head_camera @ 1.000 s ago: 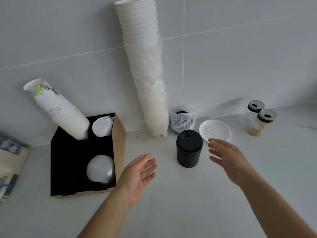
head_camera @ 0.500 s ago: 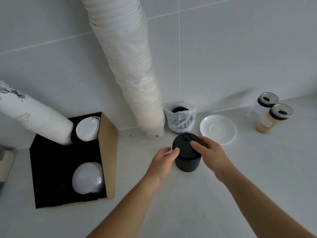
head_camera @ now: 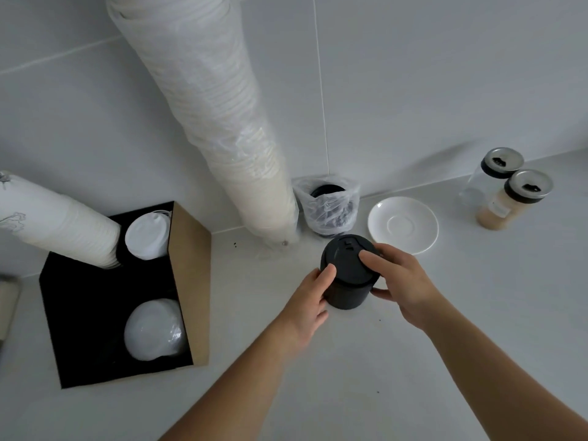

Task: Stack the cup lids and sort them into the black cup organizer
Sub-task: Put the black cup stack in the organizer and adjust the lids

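A stack of black cup lids [head_camera: 348,275] stands on the white counter near the middle. My left hand [head_camera: 310,302] grips its left side with the thumb up on the rim. My right hand [head_camera: 402,283] holds the right side, its fingers lying over the top lid. The black cup organizer [head_camera: 95,313] sits at the left with a brown cardboard side. It holds a white lid stack [head_camera: 148,237] at the back and clear dome lids [head_camera: 154,329] in front. More black lids in a plastic bag [head_camera: 327,206] stand by the wall.
A tall sleeve of white paper cups [head_camera: 222,122] leans on the tiled wall. Printed cups [head_camera: 54,221] lean out of the organizer's back left slot. A white saucer [head_camera: 402,224] lies right of the stack, and two jars with metal lids [head_camera: 509,195] stand at the far right.
Both hands went from hovering open above the counter to closing on the black lid stack. The view moved closer and lower toward it.
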`<state>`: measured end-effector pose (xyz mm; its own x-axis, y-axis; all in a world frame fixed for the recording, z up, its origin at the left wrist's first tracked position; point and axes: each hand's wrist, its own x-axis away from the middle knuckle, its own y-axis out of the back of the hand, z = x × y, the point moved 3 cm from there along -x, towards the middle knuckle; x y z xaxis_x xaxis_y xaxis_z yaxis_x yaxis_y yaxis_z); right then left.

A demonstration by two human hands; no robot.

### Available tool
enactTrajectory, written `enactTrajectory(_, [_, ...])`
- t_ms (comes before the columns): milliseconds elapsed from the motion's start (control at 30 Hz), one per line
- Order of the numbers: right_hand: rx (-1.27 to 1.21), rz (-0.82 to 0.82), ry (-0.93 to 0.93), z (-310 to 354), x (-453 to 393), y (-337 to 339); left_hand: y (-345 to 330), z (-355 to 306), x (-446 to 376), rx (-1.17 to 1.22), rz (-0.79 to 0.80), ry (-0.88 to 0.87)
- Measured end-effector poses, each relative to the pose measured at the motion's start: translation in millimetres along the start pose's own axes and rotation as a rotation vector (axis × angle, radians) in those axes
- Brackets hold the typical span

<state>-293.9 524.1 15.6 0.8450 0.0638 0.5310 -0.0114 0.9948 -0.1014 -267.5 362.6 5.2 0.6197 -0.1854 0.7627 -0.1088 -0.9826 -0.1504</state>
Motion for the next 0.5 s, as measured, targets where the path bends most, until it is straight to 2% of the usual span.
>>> enactTrajectory(333, [-0.049,0.001,-0.056,-10,-3,21,7,5,-7,0.214,-0.122,0.044])
enactTrajectory(500, [-0.099,-0.010,-0.091,-8,-3,27,3,8,-8,0.261,-0.109,0.037])
